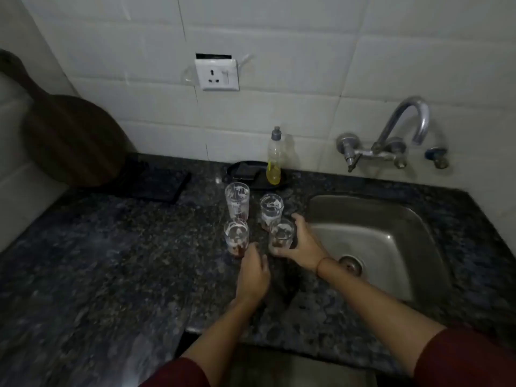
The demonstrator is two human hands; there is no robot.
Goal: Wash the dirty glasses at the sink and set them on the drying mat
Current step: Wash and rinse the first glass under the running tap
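Nearest me, my right hand (303, 245) is gripping the lower-right glass (281, 236) at frame centre; my left hand (252, 272) is hovering loose-fingered just beside the lower-left glass (236, 236).

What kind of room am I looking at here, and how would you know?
Most likely a home kitchen: a steel sink set in a dark stone counter, a wall tap above it, and a bottle of yellow liquid nearby. The right hand grips a stained glass beside the sink.
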